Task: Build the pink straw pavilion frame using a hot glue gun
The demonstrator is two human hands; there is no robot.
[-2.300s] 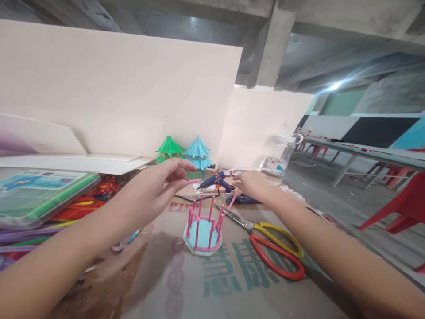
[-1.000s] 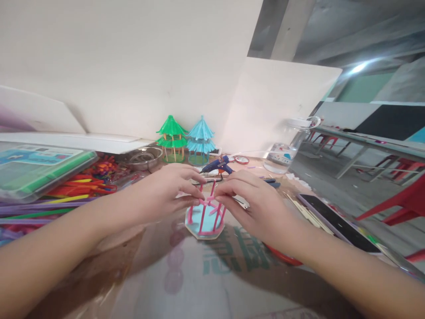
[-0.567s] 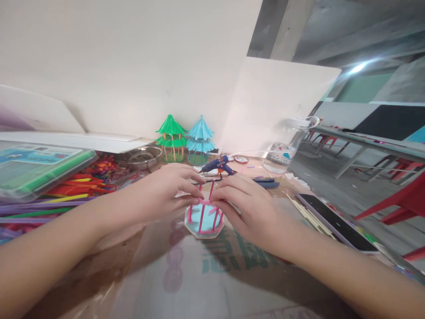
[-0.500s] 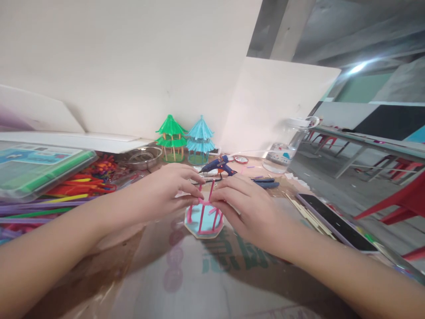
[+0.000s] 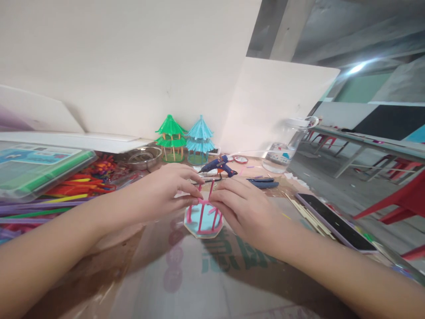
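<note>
The left hand (image 5: 174,188) has its fingertips clamped on one end of a short pink strip (image 5: 204,202). Between the hands stands the small frame (image 5: 202,221), upright on the grey sheet (image 5: 146,274): thin pink posts rise around a pale-blue octagonal base edged in pink. The right hand (image 5: 247,212) pinches the strip's other end. At the earliest view both hands were well apart beyond the frame; now they nearly meet over it.

Red chair (image 5: 395,197), long table (image 5: 395,150) — bright light (image 5: 357,68), ceiling (image 5: 392,26) apparently concrete.
</note>
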